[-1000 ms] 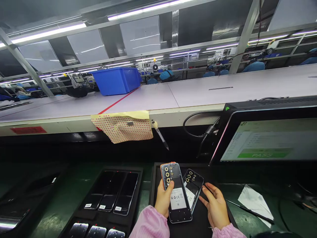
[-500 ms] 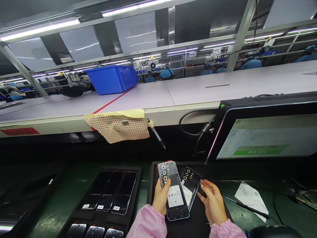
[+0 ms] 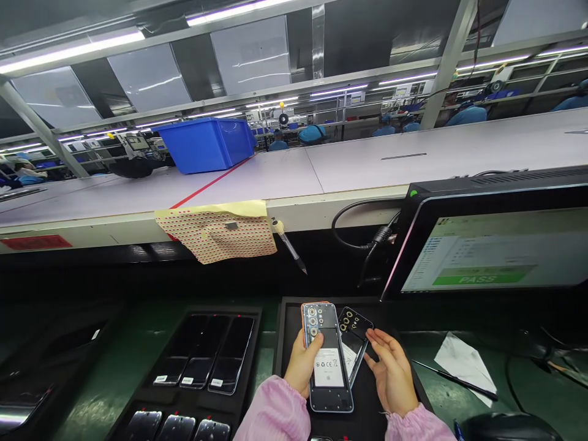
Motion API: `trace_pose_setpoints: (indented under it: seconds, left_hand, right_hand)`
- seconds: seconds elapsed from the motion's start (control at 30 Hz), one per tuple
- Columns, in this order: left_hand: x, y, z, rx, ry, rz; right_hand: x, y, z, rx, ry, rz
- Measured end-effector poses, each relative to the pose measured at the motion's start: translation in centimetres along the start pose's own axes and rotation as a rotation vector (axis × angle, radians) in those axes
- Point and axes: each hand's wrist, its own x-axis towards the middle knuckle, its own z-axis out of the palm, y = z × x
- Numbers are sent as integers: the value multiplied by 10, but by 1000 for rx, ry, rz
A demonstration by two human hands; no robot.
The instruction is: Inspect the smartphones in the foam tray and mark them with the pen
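Observation:
My left hand [image 3: 303, 361] is closed around a smartphone [image 3: 328, 367] without its back cover, thumb beside the camera rings. A white battery label and small screws show on its face, and an orange edge shows at its upper left. Partly behind it is a second coverless smartphone [image 3: 356, 323], tilted, with gold-coloured camera rings and a white label half hidden. The thumb and fingers of my right hand [image 3: 392, 373] pinch this second phone's right edge. Both phones are over a black foam tray [image 3: 289, 324].
Left stands a dark tray [image 3: 252, 361] with several phones. To the right lie a white cloth [image 3: 466, 367], a thin black tool [image 3: 459, 384] and a black mouse [image 3: 514, 427]. A monitor [image 3: 487, 251] reads PASS. A pen [image 3: 291, 248] hangs from the shelf, which bears a blue bin [image 3: 206, 147].
The phone in my left hand has shifted slightly right and turned more upright, covering more of the second phone. My right fingers have moved slightly left along with that phone's edge.

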Motion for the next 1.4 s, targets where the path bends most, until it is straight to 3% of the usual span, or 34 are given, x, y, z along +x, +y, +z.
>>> trace_pose_setpoints:
  seconds: [0.43,0.7,0.8,1.03,1.4]
  left_hand:
    - [2,0,-2,-25,-5,-62]
    - [4,1,-1,-136,83,-94]
    - [2,4,0,-153,89,-95]
    - [1,6,1,-149,122,-23]
    - [0,7,1,-106,111,21]
  right_hand:
    - [13,-3,-10,145,41,82]
    - [-7,26,9,-61,-193,326]
    - [-3,26,3,-112,-203,304]
    - [26,-5,-22,-139,-213,203]
    - [20,-18,-11,-54,-252,158]
